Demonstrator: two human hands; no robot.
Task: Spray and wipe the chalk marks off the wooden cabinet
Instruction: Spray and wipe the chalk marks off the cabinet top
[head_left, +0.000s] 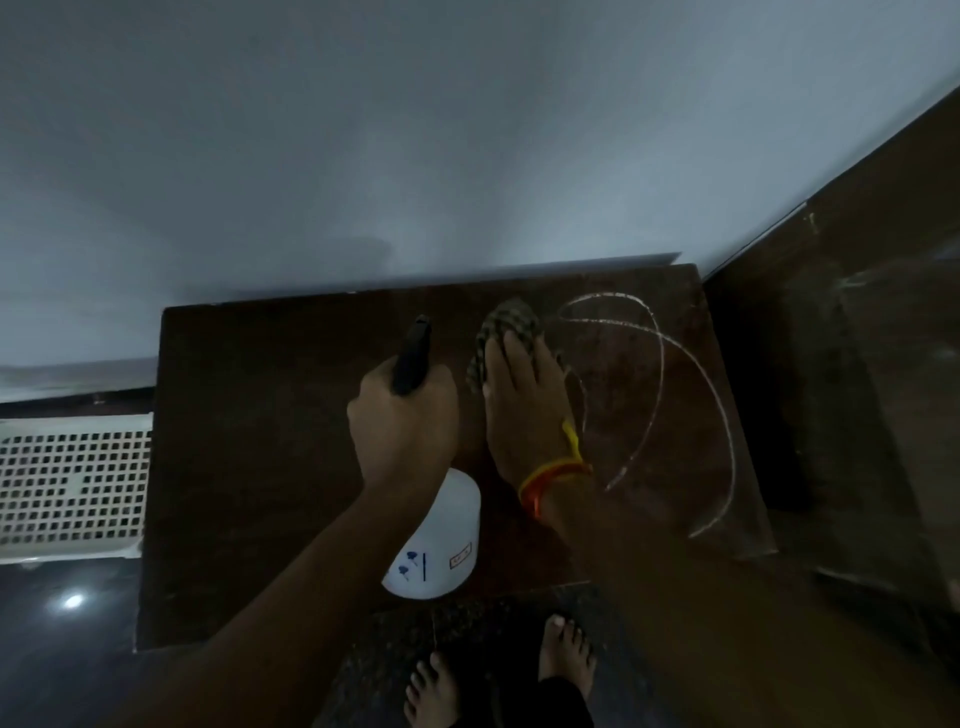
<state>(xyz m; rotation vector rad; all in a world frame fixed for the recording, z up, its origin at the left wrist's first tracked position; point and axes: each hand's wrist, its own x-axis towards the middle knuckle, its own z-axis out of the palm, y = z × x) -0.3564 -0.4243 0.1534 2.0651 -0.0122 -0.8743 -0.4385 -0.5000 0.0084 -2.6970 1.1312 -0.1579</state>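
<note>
The dark wooden cabinet top (270, 441) lies below me against a pale wall. White looping chalk marks (670, 374) cover its right half. My left hand (405, 421) grips a spray bottle by its black trigger head (413, 358), nozzle pointing toward the wall; the bottle's white body (441, 540) hangs below my wrist. My right hand (524, 405) lies flat on a checked cloth (506, 325), pressing it to the wood just left of the chalk loops. An orange and yellow thread band circles that wrist.
A white perforated plastic basket (72, 483) stands left of the cabinet. A taller dark wooden panel (841, 322) rises on the right. My bare feet (498, 670) stand on dark speckled floor before the cabinet's front edge.
</note>
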